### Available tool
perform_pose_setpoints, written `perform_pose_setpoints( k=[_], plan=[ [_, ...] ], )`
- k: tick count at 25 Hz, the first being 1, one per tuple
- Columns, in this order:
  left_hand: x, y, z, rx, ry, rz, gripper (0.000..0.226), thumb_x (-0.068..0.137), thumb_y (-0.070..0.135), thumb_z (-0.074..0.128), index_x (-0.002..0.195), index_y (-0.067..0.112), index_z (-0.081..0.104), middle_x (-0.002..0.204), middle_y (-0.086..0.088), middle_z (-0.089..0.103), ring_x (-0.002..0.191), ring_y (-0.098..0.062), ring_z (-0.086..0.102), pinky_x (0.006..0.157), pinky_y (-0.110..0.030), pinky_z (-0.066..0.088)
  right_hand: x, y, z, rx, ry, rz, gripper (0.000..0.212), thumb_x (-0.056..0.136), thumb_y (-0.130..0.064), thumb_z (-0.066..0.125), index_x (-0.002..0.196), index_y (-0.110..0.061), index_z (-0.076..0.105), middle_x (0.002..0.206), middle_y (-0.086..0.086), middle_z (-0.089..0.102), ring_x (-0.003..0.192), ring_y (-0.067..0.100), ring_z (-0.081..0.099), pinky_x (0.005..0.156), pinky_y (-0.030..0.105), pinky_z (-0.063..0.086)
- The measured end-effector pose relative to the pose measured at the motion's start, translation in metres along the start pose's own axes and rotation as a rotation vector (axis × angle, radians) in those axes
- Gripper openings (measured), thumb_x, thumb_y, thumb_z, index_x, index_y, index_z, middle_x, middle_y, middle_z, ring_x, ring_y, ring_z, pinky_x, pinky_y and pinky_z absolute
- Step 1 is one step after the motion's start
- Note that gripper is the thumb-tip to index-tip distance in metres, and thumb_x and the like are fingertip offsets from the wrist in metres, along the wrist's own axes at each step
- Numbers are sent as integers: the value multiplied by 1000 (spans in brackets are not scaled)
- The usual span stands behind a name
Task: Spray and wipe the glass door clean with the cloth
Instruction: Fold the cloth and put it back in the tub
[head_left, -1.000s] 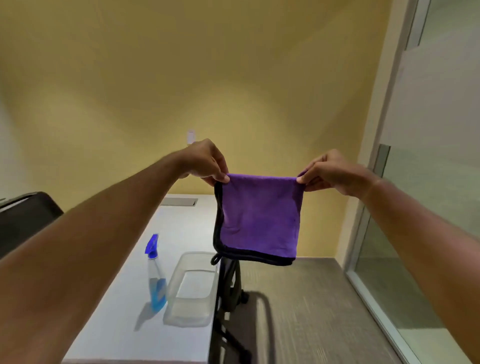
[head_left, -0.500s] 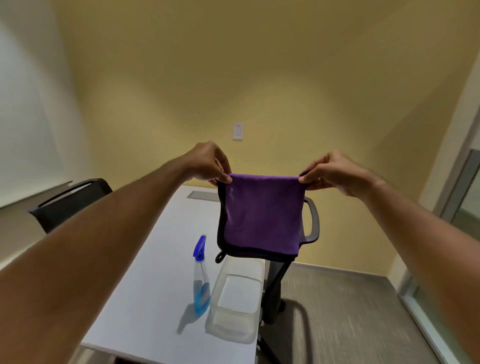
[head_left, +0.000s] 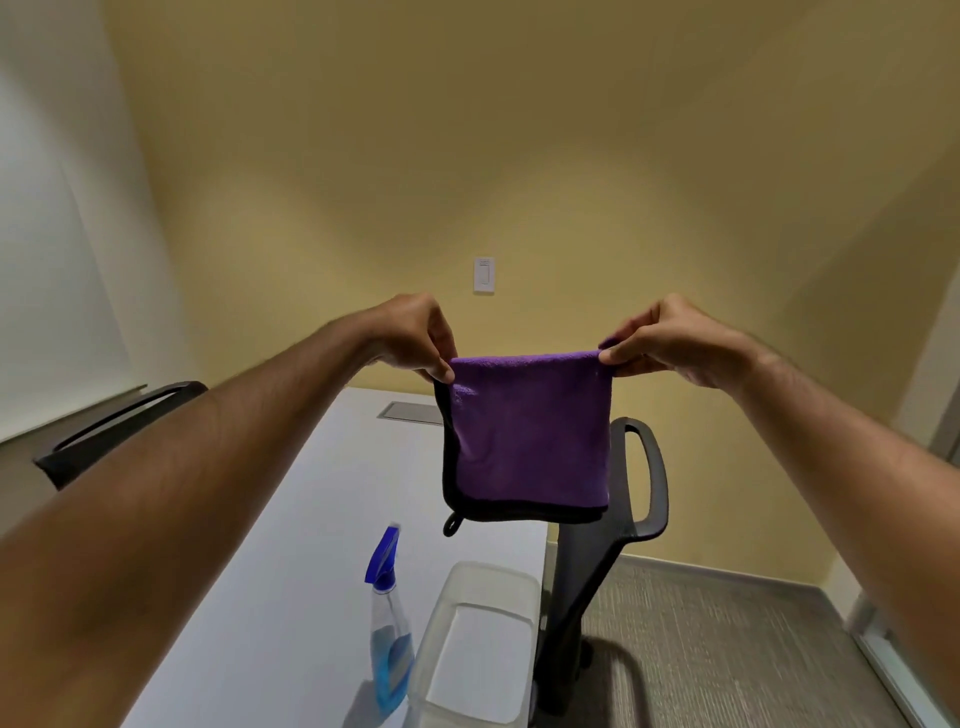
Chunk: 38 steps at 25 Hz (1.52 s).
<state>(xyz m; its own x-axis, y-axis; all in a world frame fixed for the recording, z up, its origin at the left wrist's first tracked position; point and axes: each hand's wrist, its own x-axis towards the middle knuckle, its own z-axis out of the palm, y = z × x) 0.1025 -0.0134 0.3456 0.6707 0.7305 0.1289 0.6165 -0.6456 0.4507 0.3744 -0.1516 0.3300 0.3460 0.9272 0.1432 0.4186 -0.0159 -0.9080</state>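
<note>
While both hands, left hand and right hand, pinch the cloth by its top corners, each grip should stay firm so it hangs flat for folding.

**Cloth held up over table's far right part**

Cloth hangs between both hands, left hand pinching its top left corner, right hand its top right. Table lies below and in front. Spray bottle stands on table, just left of container at table's right edge. Chair right of table, behind cloth. Second chair far left. Wall switch on back wall, above cloth.
</note>
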Motion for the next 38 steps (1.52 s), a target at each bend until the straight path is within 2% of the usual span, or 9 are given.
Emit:
perform_pose_setpoints(
  k=[5, 9, 16, 21, 25, 28, 33, 36, 38],
  plan=[
    [34, -5, 3, 182, 27, 73, 11, 72, 8, 78, 76, 18, 75, 68, 8, 72, 63, -5, 68, 51, -14, 46, 29, 8, -1, -76, -18, 0, 16, 78, 13, 72, 90, 3, 74, 77, 14, 77, 71, 19, 75, 61, 19, 58],
    [58, -8, -4, 267, 100, 243, 14, 75, 1, 74, 81, 15, 74, 77, 2, 71, 77, -15, 68, 69, -31, 57, 44, 8, -1, -272, 53, -56, 24, 79, 14, 66, 84, -7, 77, 63, 1, 75, 63, 8, 72, 64, 21, 59],
    [85, -7, -14, 283, 237, 608, 12, 78, -5, 72, 84, 6, 73, 87, -7, 69, 84, -19, 61, 73, -32, 51, 61, -11, 11, -497, 247, -284, 33, 80, 6, 66, 78, -24, 78, 74, -6, 75, 69, 4, 68, 69, 22, 57],
    [100, -20, -24, 248, 259, 537, 12, 77, -2, 73, 83, 8, 73, 86, -6, 68, 83, -19, 65, 72, -33, 54, 66, -15, 1, -489, 189, -226, 35, 81, 3, 67, 78, -30, 76, 78, -5, 76, 76, 10, 69, 68, 23, 57],
    [106, -26, -26, 214, 250, 463, 12, 76, -2, 74, 82, 9, 74, 81, -3, 70, 81, -17, 67, 72, -31, 55, 72, -12, -1, -525, 51, -100, 37, 85, 5, 62, 109, -21, 73, 87, 0, 69, 84, 15, 66, 92, 40, 57],
    [109, -29, -24, 214, 223, 435, 14, 76, -2, 73, 82, 10, 74, 78, 0, 69, 80, -16, 67, 70, -28, 53, 74, -15, 3, -568, -82, -61, 47, 87, 8, 52, 121, -19, 69, 83, -6, 67, 83, 9, 66, 99, 38, 53],
    [110, -33, -25, 182, 240, 437, 15, 75, -5, 72, 81, 9, 74, 81, -4, 71, 82, -18, 68, 72, -30, 54, 77, -17, 10, -598, -85, -130, 48, 87, 8, 46, 94, -29, 76, 100, 15, 72, 90, 22, 65, 92, 42, 53],
    [110, -28, -25, 141, 274, 497, 15, 75, -7, 72, 82, 6, 74, 81, -5, 70, 81, -18, 67, 75, -35, 57, 82, -20, 16, -579, -19, -222, 51, 89, 4, 45, 70, -34, 73, 77, 5, 66, 74, 17, 52, 68, 36, 44],
    [109, -23, -24, 128, 304, 564, 16, 74, -10, 71, 83, 3, 74, 82, -6, 69, 80, -19, 67, 75, -38, 57, 86, -23, 22, -537, 32, -288, 54, 83, 11, 43, 62, -30, 71, 71, 0, 62, 70, 15, 51, 65, 34, 41]
  ],
)
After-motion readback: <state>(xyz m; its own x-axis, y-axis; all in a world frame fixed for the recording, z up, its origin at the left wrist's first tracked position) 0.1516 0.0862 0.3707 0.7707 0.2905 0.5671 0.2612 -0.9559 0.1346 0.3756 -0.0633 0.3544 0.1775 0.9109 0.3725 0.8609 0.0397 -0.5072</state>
